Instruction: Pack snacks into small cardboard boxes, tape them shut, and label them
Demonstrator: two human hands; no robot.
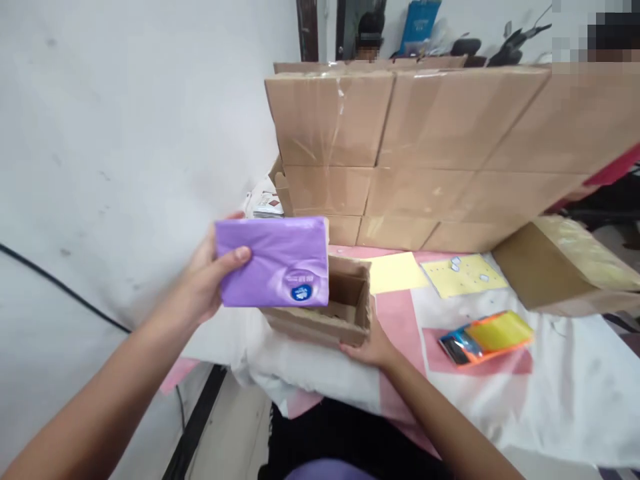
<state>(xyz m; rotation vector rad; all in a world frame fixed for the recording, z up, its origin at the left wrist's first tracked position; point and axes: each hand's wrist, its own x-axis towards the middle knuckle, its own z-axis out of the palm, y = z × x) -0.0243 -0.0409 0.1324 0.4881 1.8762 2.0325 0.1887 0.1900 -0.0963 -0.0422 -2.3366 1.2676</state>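
My left hand (207,273) grips a purple tissue pack (273,260) by its left end, thumb on the front face and fingers behind. The pack hangs above the left part of a small open cardboard box (320,327) and covers some of its opening. At the box's right end, my right hand (370,343) is closed around the corner, holding it at the table's front edge. The visible inside of the box shows bare cardboard walls; its left side is hidden by the pack.
Stacked, taped cardboard boxes (420,140) form a wall behind. Yellow sheets (395,272) and an orange-and-yellow packet (487,339) lie on the pink-and-white cloth (560,380). An open carton (550,273) stands right. A white wall (125,133) borders the left; other people are partly visible beyond.
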